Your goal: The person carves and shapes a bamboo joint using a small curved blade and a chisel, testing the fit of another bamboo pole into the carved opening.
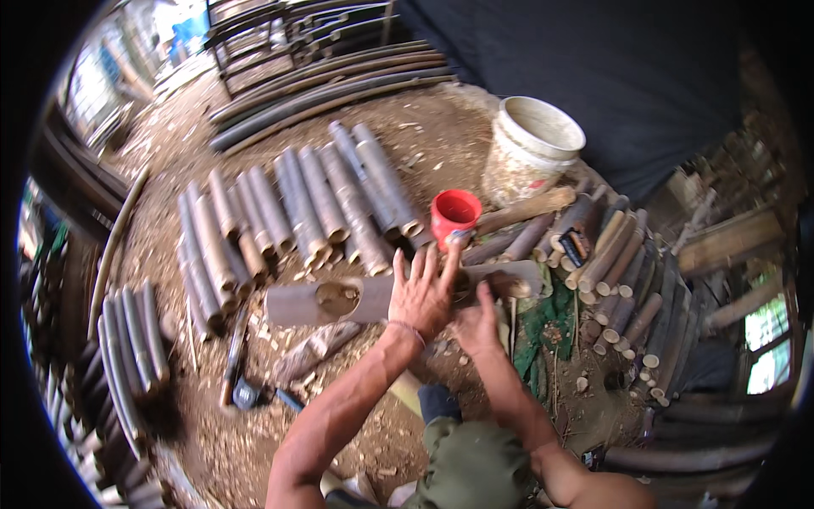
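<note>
A thick brown bamboo tube lies crosswise before me, with an oval hole cut near its left end and more openings toward the right. My left hand rests across its middle, fingers stretched toward the far side. Something pale bluish shows at one fingertip, too blurred to name. Against the near side of the tube, my right hand has one digit raised along the bamboo; its other fingers are partly hidden below. Just beyond my left fingertips stands a red bucket.
Rows of cut bamboo lie beyond the tube, and more bamboo is stacked at right. A dirty white bucket stands far right. A dark-handled tool and a tape measure lie left. Green netting sits at right.
</note>
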Available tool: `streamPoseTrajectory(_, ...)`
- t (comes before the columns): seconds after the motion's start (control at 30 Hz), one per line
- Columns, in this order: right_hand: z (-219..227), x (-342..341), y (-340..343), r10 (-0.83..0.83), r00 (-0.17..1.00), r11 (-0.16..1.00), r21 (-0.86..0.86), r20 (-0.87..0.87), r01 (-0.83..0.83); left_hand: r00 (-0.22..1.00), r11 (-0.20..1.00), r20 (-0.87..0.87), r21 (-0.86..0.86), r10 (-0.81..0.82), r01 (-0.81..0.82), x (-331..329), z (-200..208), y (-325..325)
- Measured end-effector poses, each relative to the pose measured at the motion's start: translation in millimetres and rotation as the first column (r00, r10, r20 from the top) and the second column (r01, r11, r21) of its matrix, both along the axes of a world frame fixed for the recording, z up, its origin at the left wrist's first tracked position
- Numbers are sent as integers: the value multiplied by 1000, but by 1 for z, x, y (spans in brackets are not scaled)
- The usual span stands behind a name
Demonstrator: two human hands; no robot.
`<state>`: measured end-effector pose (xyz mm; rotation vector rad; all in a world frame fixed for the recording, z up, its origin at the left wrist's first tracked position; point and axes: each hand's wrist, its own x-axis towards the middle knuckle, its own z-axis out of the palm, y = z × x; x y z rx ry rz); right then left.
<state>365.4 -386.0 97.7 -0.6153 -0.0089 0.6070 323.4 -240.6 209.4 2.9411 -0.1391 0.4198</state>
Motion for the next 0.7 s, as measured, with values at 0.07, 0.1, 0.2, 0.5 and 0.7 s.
streamPoseTrajectory(0.07,65,42,-33,-279,955,958,-32,99,284,924,976,366,-137,-111,171,9,42,-11)
streamPoseTrajectory(0.1,102,63,-43,-477,835,836,-150,273,527,895,928,422,-257,-143,270,9,59,-5)
streamPoseTrajectory(0.2,167,174,-115,-626,661,678,-131,414,724,920,852,391,-490,29,182,2,28,26)
streamPoseTrajectory(0.5,291,419,-108,-74,307,-298,-315,949,901,833,846,-552,-426,37,-320,-71,-208,149)
streamPoseTrajectory(0.7,281,435,-69,28,421,-426,-370,907,826,707,798,-697,-355,120,-486,-106,-193,173)
